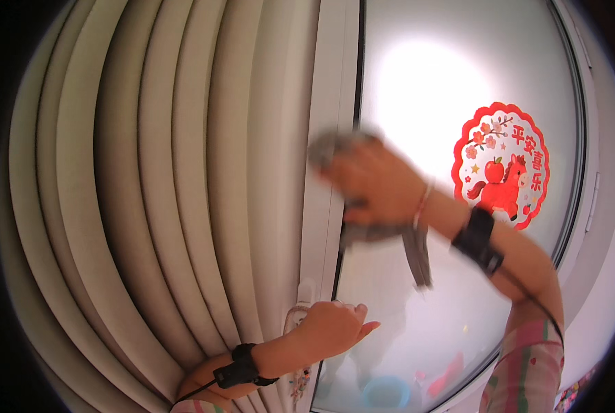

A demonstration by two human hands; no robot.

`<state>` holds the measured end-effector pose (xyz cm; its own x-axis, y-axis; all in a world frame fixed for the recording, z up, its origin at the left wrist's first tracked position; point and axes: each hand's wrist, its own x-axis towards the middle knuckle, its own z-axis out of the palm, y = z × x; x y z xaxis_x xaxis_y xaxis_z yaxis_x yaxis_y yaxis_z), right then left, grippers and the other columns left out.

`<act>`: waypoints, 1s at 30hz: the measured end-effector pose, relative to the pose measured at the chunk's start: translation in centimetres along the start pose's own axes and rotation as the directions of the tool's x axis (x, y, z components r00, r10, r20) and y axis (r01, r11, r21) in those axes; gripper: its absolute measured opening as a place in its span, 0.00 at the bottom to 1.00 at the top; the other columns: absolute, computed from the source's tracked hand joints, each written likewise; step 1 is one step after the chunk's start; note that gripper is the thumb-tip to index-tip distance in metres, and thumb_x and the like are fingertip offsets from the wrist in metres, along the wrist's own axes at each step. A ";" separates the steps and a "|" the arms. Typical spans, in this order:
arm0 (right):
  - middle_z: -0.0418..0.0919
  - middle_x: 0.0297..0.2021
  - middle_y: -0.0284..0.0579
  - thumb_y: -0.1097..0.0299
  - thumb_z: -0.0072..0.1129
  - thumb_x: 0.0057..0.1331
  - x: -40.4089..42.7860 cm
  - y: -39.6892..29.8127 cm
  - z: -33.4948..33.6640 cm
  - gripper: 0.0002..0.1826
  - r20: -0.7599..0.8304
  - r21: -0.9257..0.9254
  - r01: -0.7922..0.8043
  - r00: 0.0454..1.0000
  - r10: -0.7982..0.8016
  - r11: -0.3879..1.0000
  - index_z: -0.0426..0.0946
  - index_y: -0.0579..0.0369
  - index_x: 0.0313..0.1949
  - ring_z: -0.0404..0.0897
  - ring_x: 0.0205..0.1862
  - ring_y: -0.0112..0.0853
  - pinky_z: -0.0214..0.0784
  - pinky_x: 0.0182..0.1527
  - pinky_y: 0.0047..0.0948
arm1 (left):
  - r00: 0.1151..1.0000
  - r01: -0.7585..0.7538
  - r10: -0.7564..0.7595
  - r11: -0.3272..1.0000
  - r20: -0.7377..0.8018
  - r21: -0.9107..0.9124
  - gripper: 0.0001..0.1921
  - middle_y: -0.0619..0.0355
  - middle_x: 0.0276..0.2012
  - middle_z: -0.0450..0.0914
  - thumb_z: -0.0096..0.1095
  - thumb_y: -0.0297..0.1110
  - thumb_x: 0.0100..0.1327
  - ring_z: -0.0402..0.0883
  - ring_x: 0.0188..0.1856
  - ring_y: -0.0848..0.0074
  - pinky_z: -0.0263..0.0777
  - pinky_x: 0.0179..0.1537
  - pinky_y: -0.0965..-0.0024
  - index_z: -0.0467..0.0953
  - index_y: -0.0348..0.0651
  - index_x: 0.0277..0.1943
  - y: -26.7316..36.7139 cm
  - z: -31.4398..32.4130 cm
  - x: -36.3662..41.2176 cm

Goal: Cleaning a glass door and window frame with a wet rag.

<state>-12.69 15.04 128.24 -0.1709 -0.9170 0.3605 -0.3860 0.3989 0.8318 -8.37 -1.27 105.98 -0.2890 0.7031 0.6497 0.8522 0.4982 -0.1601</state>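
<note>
My right hand [382, 180] is blurred and presses a grey cloth [338, 147] against the white door frame [328, 206] and the edge of the frosted glass pane [415, 268]. A loose strip of the cloth hangs below the wrist. Lower down, my left hand [333, 325] is curled at the door handle [307, 290], whose upper part shows above the fingers. Most of the handle is hidden behind the hand. A pale cord loop [291, 315] hangs there, with a beaded charm [299, 384] below my forearm.
Beige pleated curtain [157, 155] fills the left side, right up to the door frame. A red-rimmed horse sticker [501, 165] bearing writing is on the glass. Through the pane, a blue round shape [386, 391] and a pink shape [446, 374] look blurred. Hinges [595, 201] line the right edge.
</note>
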 end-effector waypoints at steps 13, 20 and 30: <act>0.50 0.73 0.73 0.27 0.59 0.57 2.7 -1.3 2.5 0.58 -0.303 -0.058 -0.513 0.826 0.475 0.856 0.56 0.58 0.74 0.51 0.74 0.67 0.34 0.71 0.74 | 0.987 -0.096 0.101 0.994 0.124 -0.049 0.17 0.62 0.20 0.75 0.60 0.47 0.72 0.79 0.21 0.74 0.69 0.20 0.71 0.69 0.44 0.32 -0.8 2.3 -2.1; 0.69 0.62 0.36 0.35 0.66 0.52 -8.1 -11.4 4.5 0.47 0.270 0.039 -0.138 0.955 0.123 0.990 0.64 0.26 0.72 0.68 0.63 0.53 0.59 0.59 0.69 | 0.979 -0.198 0.189 0.972 -0.081 -0.126 0.14 0.57 0.36 0.77 0.67 0.43 0.63 0.81 0.40 0.69 0.77 0.36 0.67 0.76 0.42 0.41 -0.2 0.8 0.9; 0.63 0.69 0.57 0.47 0.64 0.60 1.0 5.6 0.0 0.41 -0.501 -0.333 -0.707 0.694 0.517 0.624 0.66 0.54 0.69 0.63 0.67 0.64 0.52 0.66 0.69 | 0.815 0.177 -0.111 0.982 -0.569 0.062 0.37 0.31 0.75 0.51 0.66 0.36 0.62 0.53 0.74 0.35 0.55 0.73 0.46 0.61 0.26 0.70 -2.6 -1.4 11.2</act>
<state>-15.03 16.36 133.25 0.1363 -0.4310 0.8920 0.1817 0.8960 0.4052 -13.23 4.57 114.74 -0.0814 0.2289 0.9701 0.7588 0.6453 -0.0886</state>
